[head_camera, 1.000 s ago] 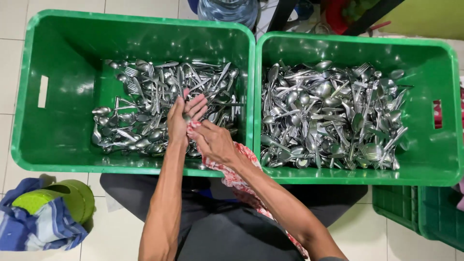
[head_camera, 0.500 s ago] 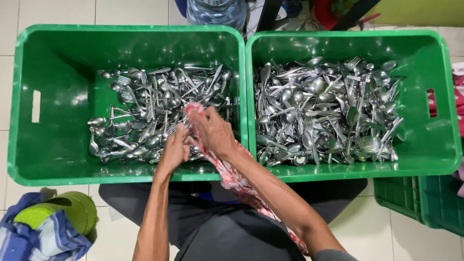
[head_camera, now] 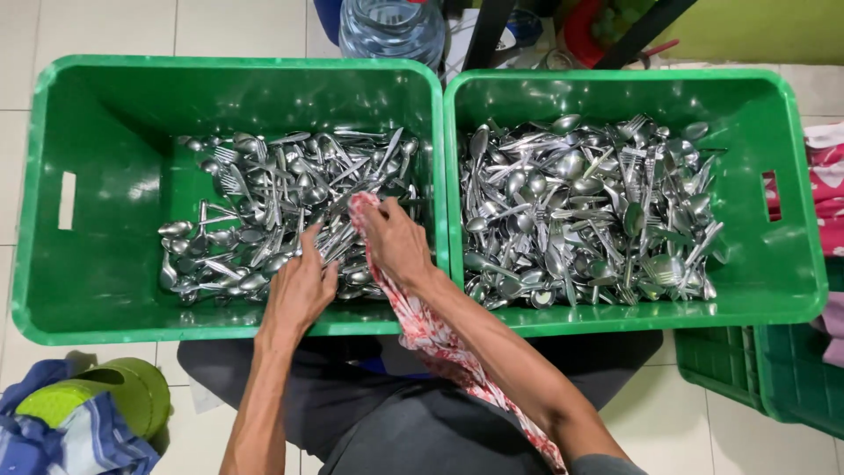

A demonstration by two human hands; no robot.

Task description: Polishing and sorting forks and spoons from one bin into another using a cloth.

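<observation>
Two green plastic crates stand side by side on the tiled floor. The left crate (head_camera: 97, 202) holds a heap of steel spoons and forks (head_camera: 264, 211). My left hand (head_camera: 299, 286) rests on that heap near the front wall, fingers curled over the cutlery. My right hand (head_camera: 396, 242) is closed on a red and white patterned cloth (head_camera: 431, 339) and presses it onto cutlery at the right side of the left crate. The cloth trails back under my right forearm. The right crate (head_camera: 782, 255) is filled with a larger heap of spoons and forks (head_camera: 589, 211).
A clear water bottle (head_camera: 391, 26) stands behind the crates. A lime green container (head_camera: 123, 391) and blue striped cloth (head_camera: 61, 440) lie at the front left. More green crates (head_camera: 756, 378) sit at the front right, with pink fabric (head_camera: 826, 176) at the right edge.
Both hands have drawn back slightly toward the front of the left crate. The view has shifted so the crates sit lower in the frame.
</observation>
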